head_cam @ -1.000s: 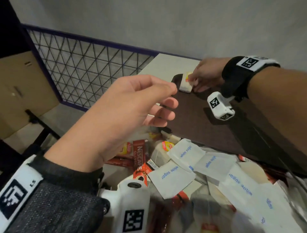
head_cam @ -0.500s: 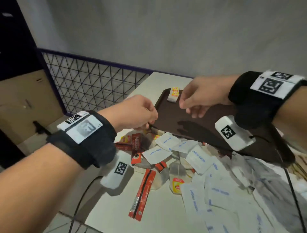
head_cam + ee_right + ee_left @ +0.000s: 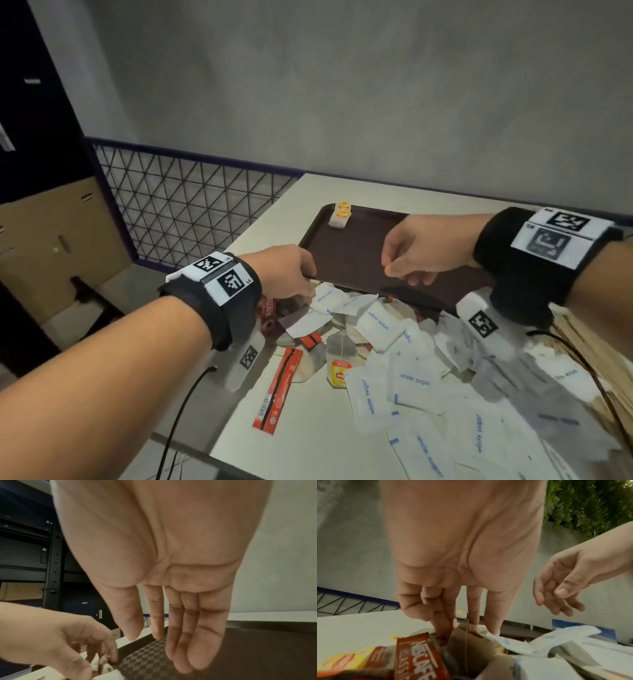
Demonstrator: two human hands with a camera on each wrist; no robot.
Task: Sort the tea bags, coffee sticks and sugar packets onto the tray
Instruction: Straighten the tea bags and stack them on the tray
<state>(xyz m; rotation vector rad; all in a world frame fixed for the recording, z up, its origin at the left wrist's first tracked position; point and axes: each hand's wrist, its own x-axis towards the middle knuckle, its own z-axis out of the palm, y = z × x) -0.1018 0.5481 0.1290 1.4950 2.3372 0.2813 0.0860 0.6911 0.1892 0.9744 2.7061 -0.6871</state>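
Observation:
A dark brown tray (image 3: 356, 253) lies at the back of the white table, with two tea bags (image 3: 340, 216) in its far left corner. In front of it sprawls a pile of white sugar packets (image 3: 414, 380), red coffee sticks (image 3: 279, 387) and tea bags (image 3: 337, 359). My left hand (image 3: 301, 287) reaches down into the pile's far left end by the tray's near rim. In the left wrist view the left hand (image 3: 467, 627) pinches the top edge of a brown tea bag (image 3: 467, 646) beside a Nescafe stick (image 3: 418, 660). My right hand (image 3: 400, 270) hovers over the tray, fingers relaxed and empty.
A black wire-mesh fence (image 3: 191, 212) and a cardboard box (image 3: 58, 240) stand left of the table. The table's left edge runs close to the pile. A black cable (image 3: 185, 411) hangs off my left wrist. The tray's textured floor (image 3: 257, 649) lies under my right hand.
My right hand let go of a tea bag in the tray's far corner and drew back over the tray. My left hand dropped from mid-air into the pile.

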